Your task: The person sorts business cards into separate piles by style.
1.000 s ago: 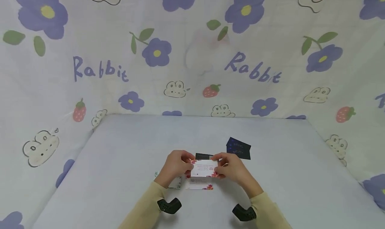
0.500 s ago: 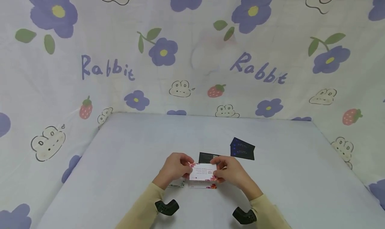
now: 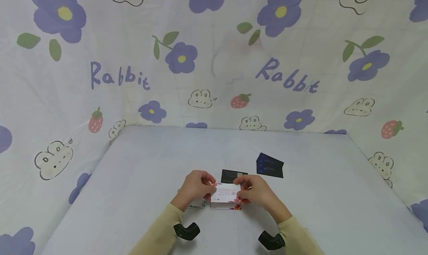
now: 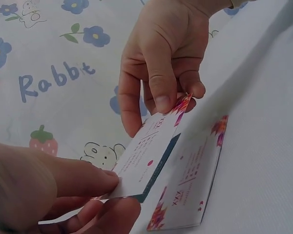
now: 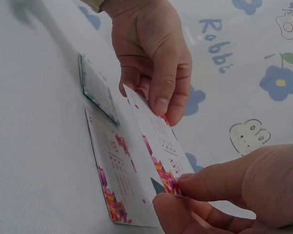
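Both hands hold a white business card (image 3: pixel 225 193) with red and pink flower corners, raised and tilted over the table. My left hand (image 3: pixel 197 187) pinches its left end between thumb and fingers. At the other end, the thumb and fingers of my right hand (image 3: pixel 256 190) grip the edge. Right below lies a small stack of matching cards (image 5: pixel 118 170), partly covered by the held one in the head view. Beside that stack, near my left wrist, are white cards with green leaf corners (image 5: pixel 98 84), mostly hidden by the hand in the head view.
Just beyond the held card lies a black card (image 3: pixel 230 176) with a small square code. Farther right, dark blue cards (image 3: pixel 270 165) overlap on the white table (image 3: pixel 160 154). A flower-print cloth (image 3: pixel 214 61) hangs round the back and sides.
The held card has come nearer and lines up more closely over the matching stack, covering more of it. More of the black card shows. The head view has shifted slightly.
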`<state>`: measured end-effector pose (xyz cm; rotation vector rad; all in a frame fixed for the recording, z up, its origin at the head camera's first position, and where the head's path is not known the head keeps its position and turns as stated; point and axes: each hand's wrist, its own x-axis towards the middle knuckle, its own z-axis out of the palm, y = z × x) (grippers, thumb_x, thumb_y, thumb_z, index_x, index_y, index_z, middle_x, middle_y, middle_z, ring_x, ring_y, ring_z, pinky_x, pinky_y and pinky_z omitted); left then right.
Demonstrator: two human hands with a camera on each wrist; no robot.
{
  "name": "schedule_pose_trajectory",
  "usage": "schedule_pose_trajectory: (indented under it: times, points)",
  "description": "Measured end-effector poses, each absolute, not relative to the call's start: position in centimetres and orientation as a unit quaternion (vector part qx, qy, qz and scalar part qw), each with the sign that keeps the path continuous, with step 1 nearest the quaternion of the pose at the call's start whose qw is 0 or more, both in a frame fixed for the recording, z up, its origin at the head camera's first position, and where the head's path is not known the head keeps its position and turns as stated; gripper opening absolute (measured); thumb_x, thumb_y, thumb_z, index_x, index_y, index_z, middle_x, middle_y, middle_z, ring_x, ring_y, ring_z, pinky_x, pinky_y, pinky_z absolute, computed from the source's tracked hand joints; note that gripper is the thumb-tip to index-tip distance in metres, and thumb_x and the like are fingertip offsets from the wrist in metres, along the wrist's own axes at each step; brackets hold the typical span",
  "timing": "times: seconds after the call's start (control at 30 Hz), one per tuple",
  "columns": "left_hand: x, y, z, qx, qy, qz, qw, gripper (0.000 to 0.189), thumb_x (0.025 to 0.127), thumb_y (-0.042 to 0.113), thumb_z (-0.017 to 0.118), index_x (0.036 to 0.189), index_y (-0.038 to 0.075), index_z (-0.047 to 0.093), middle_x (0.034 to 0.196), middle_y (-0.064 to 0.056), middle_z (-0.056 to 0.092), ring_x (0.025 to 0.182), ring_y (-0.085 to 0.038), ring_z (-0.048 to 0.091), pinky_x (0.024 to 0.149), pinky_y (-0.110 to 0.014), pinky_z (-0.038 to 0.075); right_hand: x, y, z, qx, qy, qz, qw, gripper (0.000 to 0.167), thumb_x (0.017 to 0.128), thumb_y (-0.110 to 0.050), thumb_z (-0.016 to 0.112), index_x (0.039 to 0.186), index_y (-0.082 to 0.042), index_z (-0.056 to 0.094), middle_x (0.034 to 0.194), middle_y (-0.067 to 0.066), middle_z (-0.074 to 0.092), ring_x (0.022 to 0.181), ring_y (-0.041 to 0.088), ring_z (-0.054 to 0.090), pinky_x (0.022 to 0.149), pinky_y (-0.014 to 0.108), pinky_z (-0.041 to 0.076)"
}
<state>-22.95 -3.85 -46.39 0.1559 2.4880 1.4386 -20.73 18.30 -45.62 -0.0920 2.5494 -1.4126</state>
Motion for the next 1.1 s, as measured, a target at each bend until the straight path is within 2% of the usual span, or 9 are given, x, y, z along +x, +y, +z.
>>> schedule_pose_trajectory:
  times: [0.17, 0.33, 0.77, 1.1]
  points:
    - [-22.9, -3.7, -47.1, 0.066, 0.87, 0.47, 0.129, 0.013, 0.084, 0.007, 0.076, 0.094, 0.007, 0.069, 0.075, -0.005, 0.06, 0.053, -0.013, 0.059, 0.051, -0.022, 0.049, -20.6, 17.8, -46.1, -0.033, 0.9, -0.42, 0.108, 0.026, 0.084, -0.001, 0.077, 0.109, -0.008, 0.073, 0.077, 0.004, 0.056, 0.06, 0.013, 0.053, 0.054, 0.023, 0.048]
    - [-22.7, -3.4, -47.6, 0.083, 0.884, 0.444, 0.12, 0.012, 0.083, 0.005, 0.076, 0.091, 0.007, 0.067, 0.072, -0.004, 0.059, 0.052, -0.012, 0.056, 0.048, -0.02, 0.046, -20.4, 17.4, -46.6, -0.057, 0.932, -0.343, 0.097, 0.024, 0.082, -0.007, 0.081, 0.103, -0.011, 0.072, 0.074, 0.001, 0.057, 0.067, 0.015, 0.051, 0.058, 0.026, 0.041]
    - [-22.2, -2.8, -48.0, 0.089, 0.903, 0.408, 0.104, 0.011, 0.083, 0.001, 0.073, 0.09, 0.006, 0.067, 0.069, -0.003, 0.056, 0.05, -0.011, 0.052, 0.044, -0.02, 0.041, -20.2, 17.1, -47.1, -0.053, 0.945, -0.313, 0.075, 0.026, 0.078, -0.012, 0.085, 0.1, -0.008, 0.071, 0.074, 0.002, 0.059, 0.07, 0.016, 0.051, 0.061, 0.027, 0.04]
    - [-22.0, -2.5, -48.0, 0.095, 0.918, 0.376, 0.081, 0.007, 0.085, 0.003, 0.072, 0.088, 0.006, 0.067, 0.068, -0.002, 0.056, 0.057, -0.013, 0.052, 0.048, -0.022, 0.041, -20.2, 17.0, -47.4, -0.059, 0.95, -0.301, 0.064, 0.021, 0.081, -0.011, 0.083, 0.099, -0.008, 0.074, 0.075, 0.002, 0.059, 0.073, 0.016, 0.05, 0.063, 0.027, 0.041]
